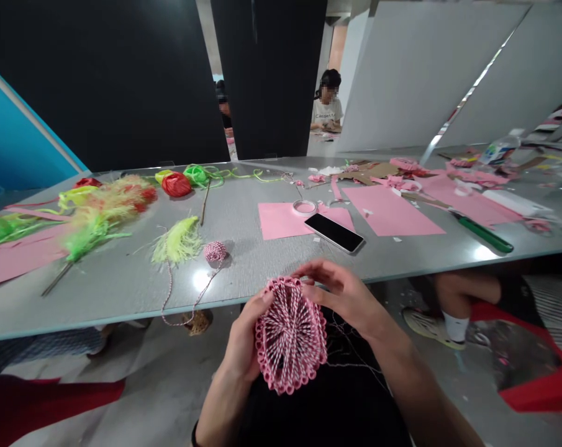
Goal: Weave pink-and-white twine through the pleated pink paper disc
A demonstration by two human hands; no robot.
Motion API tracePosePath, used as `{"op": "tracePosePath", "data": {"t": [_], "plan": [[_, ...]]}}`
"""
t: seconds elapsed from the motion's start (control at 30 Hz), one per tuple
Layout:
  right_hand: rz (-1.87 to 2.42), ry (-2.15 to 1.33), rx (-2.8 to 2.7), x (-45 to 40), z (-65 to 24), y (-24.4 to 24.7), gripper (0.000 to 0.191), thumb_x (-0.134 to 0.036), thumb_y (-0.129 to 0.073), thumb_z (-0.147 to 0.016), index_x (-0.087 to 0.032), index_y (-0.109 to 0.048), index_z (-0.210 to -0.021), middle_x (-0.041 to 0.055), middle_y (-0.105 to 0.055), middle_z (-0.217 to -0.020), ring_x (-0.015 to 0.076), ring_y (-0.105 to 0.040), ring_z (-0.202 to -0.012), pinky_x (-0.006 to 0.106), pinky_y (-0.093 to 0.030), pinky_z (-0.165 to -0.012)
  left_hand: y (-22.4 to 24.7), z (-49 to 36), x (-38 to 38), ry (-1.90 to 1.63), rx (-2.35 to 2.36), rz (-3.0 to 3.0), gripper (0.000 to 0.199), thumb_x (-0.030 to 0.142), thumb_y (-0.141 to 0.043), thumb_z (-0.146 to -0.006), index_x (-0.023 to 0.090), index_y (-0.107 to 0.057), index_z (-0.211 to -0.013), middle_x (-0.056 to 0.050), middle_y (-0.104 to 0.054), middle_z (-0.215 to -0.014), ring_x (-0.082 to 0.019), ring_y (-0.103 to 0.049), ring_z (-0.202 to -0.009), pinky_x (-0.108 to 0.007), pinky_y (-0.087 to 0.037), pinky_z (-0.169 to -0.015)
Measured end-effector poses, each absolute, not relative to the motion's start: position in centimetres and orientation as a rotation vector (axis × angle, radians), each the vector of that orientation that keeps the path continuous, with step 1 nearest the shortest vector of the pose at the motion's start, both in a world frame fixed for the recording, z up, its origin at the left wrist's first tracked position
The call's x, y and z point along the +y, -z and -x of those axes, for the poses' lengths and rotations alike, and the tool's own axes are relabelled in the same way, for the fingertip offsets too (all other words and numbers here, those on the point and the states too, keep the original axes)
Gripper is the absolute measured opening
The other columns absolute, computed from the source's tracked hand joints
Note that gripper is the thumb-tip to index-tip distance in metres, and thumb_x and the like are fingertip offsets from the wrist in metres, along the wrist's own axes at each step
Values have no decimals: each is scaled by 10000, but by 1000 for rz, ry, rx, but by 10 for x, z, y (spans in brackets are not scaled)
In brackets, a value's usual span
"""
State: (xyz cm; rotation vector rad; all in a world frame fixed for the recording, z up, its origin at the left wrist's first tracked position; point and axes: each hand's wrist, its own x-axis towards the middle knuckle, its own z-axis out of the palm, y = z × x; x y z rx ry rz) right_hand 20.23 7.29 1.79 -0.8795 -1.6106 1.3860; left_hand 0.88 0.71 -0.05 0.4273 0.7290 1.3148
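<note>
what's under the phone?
Pink paper runs under part of the phone; its near end lies past the paper, over the grey table. The covered area itself is hidden.

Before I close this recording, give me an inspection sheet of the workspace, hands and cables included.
Surface: grey table with bright reflections.
Work piece: pink-and-white strung oval with a looped rim, held over the lap.
Yarn: speckled ball on the table, strand looping past its front edge.
Clutter: phone, pink sheets, cardboard scraps, green-handled tool, yellow-green tuft.
Left hand: holds the oval's left side.
Right hand: at the oval's upper right; grip unclear.
Cables: nothing seen.
Surroundings: dark panel, pale panel, person in a white shirt beyond a gap.
</note>
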Motion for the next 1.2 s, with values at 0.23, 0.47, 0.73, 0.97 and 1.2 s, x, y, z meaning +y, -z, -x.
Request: {"op": "tracePosePath", "data": {"t": [0.23, 0.47, 0.73, 0.97, 1.2], "plan": [[778, -1374, -1607, 68, -210, -17, 299, -517, -626, -1079, -279, -769, -1191, 68, -806, -1210, 203, -773, -1111, 393, -615, -1023, -3, -6, 8, -1200, 637, -454, 336, 391, -843, -793, 198, -827, -1068, -161, -832, -1150, -462, -741, -1197, -608, -587, -1036], [657, -1323, -1806, 76, -219, -22, 254, -453, -674, -1067, -275, -759, -1226, 64, -789, -1214, 229, -729, -1174, 440, -576, -1078, -2, 4, 9, -1143, 495, -522, 389, 378, -828, -753, 159, -821, -1075, -160, -834, -1132, -455, -763, -1141, -575, -599, -1020], [489, -1470, -1957, 91, -213, -22, 336, -415, -799, -988, -239, -734, -1266, 41, -741, -1087, 196, -700, -1057, 374, -558, -1004, 25, 5, 15, -1264, 531, -531, 337, 309, -948, -732, 177, -851, -1026, -45, -837, -895, -178, -764, -735, -267, -620, -764], [432, -1464, -1928, 82, -204, -20, 339, -313, -768, -993, -215, -680, -1306, 56, -746, -1099, 182, -717, -1006, 357, -586, -949, 26, 11, 20, -1291, 589, -693, 373, 426, -946, -792, 188, -835, -1057, -49, -807, -836, -195, -765, -745, -265, -595, -728], [801, -395, -2320, 120, -215, -21, 267, -91, -641, -987, -228, -730, -1197, 49, -760, -1056, 219, -700, -997, 409, -582, -938, 23, 20, 18, -1346, 683, -700, 409, 461, -935, -790, 198, -836, -1089, -66, -810, -881, -247, -776, -815, -334, -618, -799]]}}
